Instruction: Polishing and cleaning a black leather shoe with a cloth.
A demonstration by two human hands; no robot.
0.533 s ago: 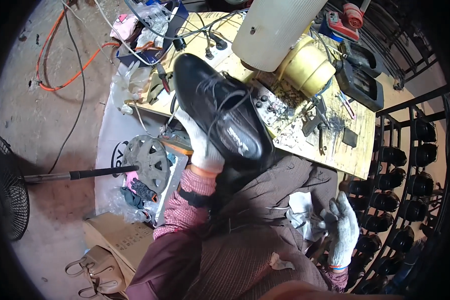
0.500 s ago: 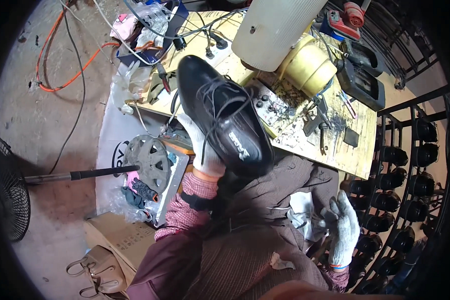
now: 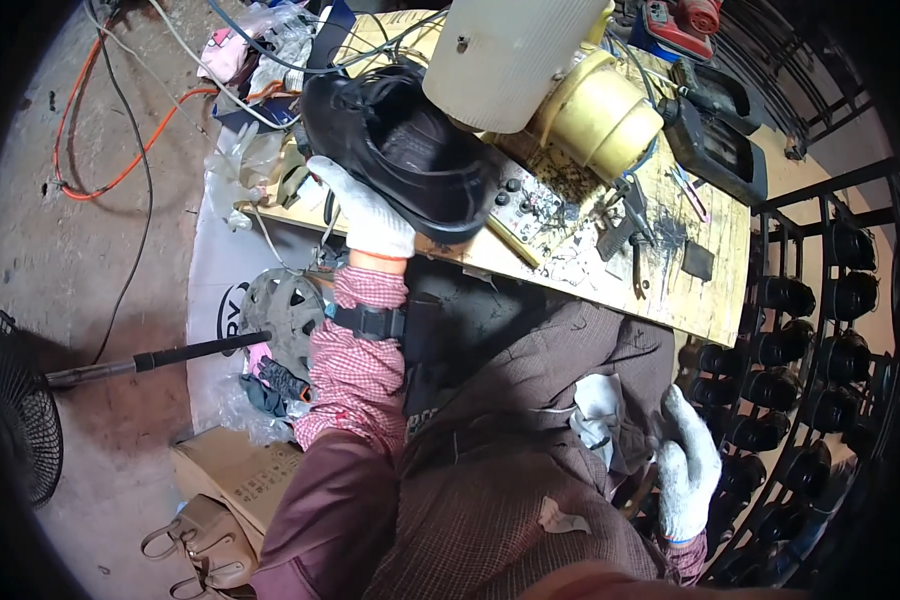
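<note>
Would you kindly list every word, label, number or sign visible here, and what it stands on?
I won't copy wording, but lettering shows here:
White sheet: dark letters in an oval, partly covered.
Cardboard box: rows of characters, too small to read.
Dark surface beside the checked sleeve: pale letters, partly covered.
Black shoe: nothing readable.

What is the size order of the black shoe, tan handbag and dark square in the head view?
1. Black shoe, in the left hand
2. Tan handbag, beside the cardboard box
3. Dark square, on the table

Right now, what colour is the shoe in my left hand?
The shoe is black, seen best in the head view.
</note>
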